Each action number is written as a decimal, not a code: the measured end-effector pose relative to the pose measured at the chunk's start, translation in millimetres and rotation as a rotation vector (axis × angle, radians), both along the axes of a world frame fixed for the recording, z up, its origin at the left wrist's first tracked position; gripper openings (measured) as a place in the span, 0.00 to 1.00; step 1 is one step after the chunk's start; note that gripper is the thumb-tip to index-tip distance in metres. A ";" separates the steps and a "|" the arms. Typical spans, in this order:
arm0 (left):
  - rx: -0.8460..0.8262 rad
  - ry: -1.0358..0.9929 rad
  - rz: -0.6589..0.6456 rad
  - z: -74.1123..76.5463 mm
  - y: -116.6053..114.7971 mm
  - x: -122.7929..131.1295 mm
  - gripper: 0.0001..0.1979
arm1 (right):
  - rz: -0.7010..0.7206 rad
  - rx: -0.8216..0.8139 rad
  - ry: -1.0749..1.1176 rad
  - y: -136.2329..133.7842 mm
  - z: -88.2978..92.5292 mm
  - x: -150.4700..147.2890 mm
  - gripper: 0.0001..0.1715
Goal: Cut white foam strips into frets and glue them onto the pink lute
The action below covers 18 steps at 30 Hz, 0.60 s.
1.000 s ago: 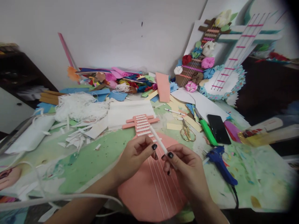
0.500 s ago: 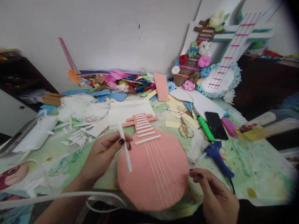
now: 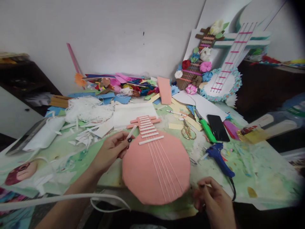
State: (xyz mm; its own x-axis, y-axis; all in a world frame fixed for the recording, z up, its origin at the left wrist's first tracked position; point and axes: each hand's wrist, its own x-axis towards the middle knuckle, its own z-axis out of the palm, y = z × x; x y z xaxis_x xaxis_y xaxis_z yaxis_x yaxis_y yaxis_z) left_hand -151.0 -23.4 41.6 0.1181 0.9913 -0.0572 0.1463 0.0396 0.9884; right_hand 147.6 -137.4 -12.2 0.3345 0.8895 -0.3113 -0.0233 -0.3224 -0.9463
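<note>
A pink paper guitar (image 3: 156, 168) with white strings and white frets lies flat on the table in front of me. My left hand (image 3: 111, 151) rests at its upper left edge and pinches a short white strip (image 3: 131, 132) that points up toward the guitar's neck. My right hand (image 3: 213, 200) hovers low at the guitar's lower right edge with the fingers curled; I cannot make out anything in them. A blue glue gun (image 3: 218, 156) lies just beyond my right hand.
Gold scissors (image 3: 188, 132), a green cutter (image 3: 206, 129) and a black phone (image 3: 216, 128) lie right of the guitar. White scraps (image 3: 83, 136) and coloured paper (image 3: 124, 86) pile up behind. Finished paper guitars (image 3: 214, 63) lean on the wall. A white cord (image 3: 71, 198) runs along the near edge.
My hands came apart; the left carried the white strip to the guitar's upper left and tilted it toward the neck, while the right dropped to the lower right edge.
</note>
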 end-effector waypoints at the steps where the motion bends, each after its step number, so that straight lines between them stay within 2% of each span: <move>1: 0.020 0.034 0.011 -0.4 1.8 0.2 0.14 | 0.063 -0.018 0.022 5.1 1.3 -3.9 0.26; 3: 0.073 0.113 0.047 -2.6 6.2 0.4 0.14 | 0.156 -0.052 0.062 15.6 3.7 -13.1 0.33; 6: 0.127 0.221 0.109 -8.3 10.7 -0.2 0.15 | 0.222 -0.055 0.184 28.1 5.2 -26.7 0.33; 9: 0.181 0.266 0.176 -12.1 6.9 -1.9 0.15 | 0.238 0.070 0.362 32.3 2.4 -33.7 0.33; 11: 0.217 0.193 0.246 -10.2 -1.3 -3.2 0.15 | 0.208 0.187 0.432 31.1 -1.7 -34.7 0.35; 15: 0.376 -0.047 0.389 8.1 -25.7 -3.4 0.15 | 0.126 0.396 0.470 33.8 -10.5 -35.4 0.41; 18: 0.517 -0.102 0.391 30.0 -43.7 2.5 0.14 | 0.070 0.585 0.469 51.2 -13.3 -40.0 0.43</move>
State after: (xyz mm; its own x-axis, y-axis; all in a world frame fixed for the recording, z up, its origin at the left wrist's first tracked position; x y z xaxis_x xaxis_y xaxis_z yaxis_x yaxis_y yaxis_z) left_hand -148.6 -67.1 71.6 -0.2773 0.8590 0.4303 0.1220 -0.4127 0.9026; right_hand 107.7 -86.2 -25.6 0.2201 0.9677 0.1231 -0.4637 0.2148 -0.8595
